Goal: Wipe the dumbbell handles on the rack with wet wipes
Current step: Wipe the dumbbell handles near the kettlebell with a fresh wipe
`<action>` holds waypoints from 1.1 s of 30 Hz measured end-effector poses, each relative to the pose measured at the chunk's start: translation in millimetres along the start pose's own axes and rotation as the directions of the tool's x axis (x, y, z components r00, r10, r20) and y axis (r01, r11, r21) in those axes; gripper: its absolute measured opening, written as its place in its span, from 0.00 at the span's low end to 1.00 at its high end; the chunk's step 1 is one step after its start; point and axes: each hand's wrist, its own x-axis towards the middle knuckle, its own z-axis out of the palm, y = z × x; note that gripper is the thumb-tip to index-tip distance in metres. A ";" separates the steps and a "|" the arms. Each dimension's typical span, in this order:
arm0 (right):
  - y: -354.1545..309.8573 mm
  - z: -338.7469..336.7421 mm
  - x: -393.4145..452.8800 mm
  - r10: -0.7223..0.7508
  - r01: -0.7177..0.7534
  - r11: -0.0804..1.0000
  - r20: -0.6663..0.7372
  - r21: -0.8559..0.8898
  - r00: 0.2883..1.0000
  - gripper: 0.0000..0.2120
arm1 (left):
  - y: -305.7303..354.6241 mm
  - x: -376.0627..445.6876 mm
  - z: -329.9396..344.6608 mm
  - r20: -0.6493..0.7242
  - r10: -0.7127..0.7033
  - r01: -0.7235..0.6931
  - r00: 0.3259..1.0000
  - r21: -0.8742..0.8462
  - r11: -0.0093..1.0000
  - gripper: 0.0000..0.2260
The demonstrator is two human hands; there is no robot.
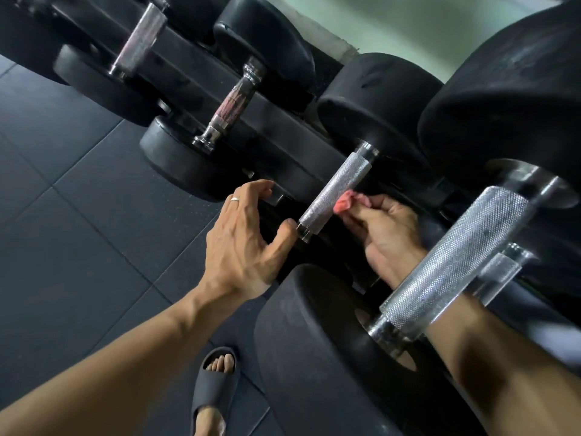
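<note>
So from my seat I've got the head view looking down along the rack (283, 127), dumbbells lined up on it with black rubber ends and knurled steel handles. The one being worked is the middle handle (333, 191), running diagonally between its two black heads. My right hand (388, 228) comes in from under the big near handle (452, 256) (that bar crosses right over the wrist, so there's not much room on that side) and its fingers (358, 220) are pinching a crumpled pink wet wipe (345, 204) that sits just against the lower right edge of the middle handle. My left hand (243, 243) is on the other side, fingers spread and loosely curved, thumb tip touching the chrome collar at the handle's near end, other fingertips resting near the edge of the next black head. The gap between the two hands is basically just the handle's width. Open room is all on the left: dark rubber floor tiles (78, 190), with a foot in a grey slide sandal (213, 388) down at the bottom. Two more handles (232, 100) sit further up the rack, well apart from both hands.
</note>
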 end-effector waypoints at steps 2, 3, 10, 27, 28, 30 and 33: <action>-1.0 2.4 -2.6 -0.014 0.014 1.000 -0.004 -0.019 1.000 0.14 | 0.0 0.5 0.2 -0.001 0.007 -0.007 1.000 0.006 1.000 0.28; -5.1 3.6 0.6 -0.036 0.036 0.999 -0.025 -0.002 0.999 0.14 | -0.2 0.6 0.3 0.001 0.010 -0.010 1.000 0.009 1.000 0.28; 4.0 2.0 9.3 0.033 -0.014 0.993 -0.156 0.119 0.987 0.18 | -0.5 0.8 0.4 0.004 0.009 -0.009 1.000 0.014 1.000 0.28; -1.5 2.5 16.2 0.186 -0.187 0.980 -0.026 -0.062 0.982 0.15 | 0.7 1.3 -0.4 0.018 0.005 -0.005 1.000 0.019 1.000 0.28; 1.3 2.0 9.1 0.239 -0.232 0.964 0.035 -0.132 0.971 0.15 | 1.1 1.3 -0.5 0.025 0.002 -0.002 1.000 0.016 1.000 0.28; 11.0 1.4 -4.1 0.353 -0.310 0.908 0.117 -0.282 0.928 0.14 | 1.6 1.9 -1.3 0.022 0.003 -0.003 1.000 0.012 1.000 0.29; 8.8 2.9 10.9 0.302 -0.295 0.944 0.025 -0.151 0.953 0.13 | 1.7 1.6 -1.5 0.026 0.000 -0.001 1.000 0.014 1.000 0.29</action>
